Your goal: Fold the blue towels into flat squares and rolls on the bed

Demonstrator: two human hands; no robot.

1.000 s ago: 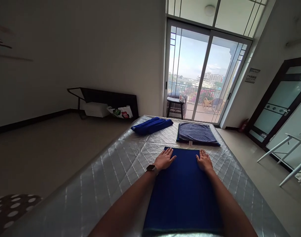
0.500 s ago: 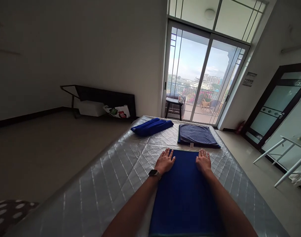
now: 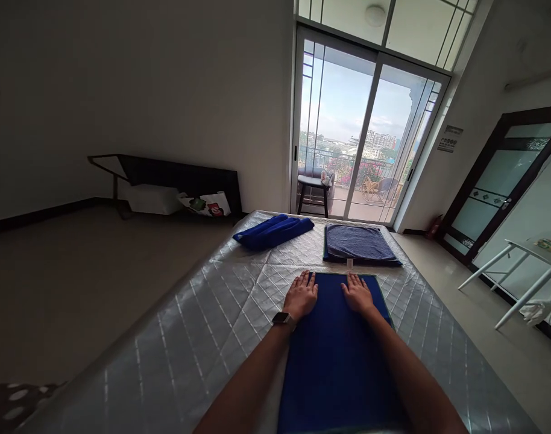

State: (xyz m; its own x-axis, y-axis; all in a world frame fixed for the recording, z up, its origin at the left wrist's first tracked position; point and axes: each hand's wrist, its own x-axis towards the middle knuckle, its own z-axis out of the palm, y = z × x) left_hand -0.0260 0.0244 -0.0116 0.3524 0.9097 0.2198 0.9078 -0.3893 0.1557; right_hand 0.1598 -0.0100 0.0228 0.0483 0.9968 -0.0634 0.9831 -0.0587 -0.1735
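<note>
Open passage along the left side of the flat blue cloth [image 3: 339, 367], over wide bare silver mattress [image 3: 189, 343]; narrower strip along its right. Beyond its far edge, the grey-topped folded towel [image 3: 361, 243] blocks straight ahead, the bunched blue towel [image 3: 275, 231] blocks far left; slim gap between them.

no lettering can be read. at the right of the frame, the sign [image 3: 448, 144] on the wall [image 3: 473, 99] bears print too small to make out; left of center, so does the bag [image 3: 206, 205]. right of center, the pale tag [image 3: 349, 263] at the near edge of the folded towel [image 3: 359, 242] is illegible.
</note>
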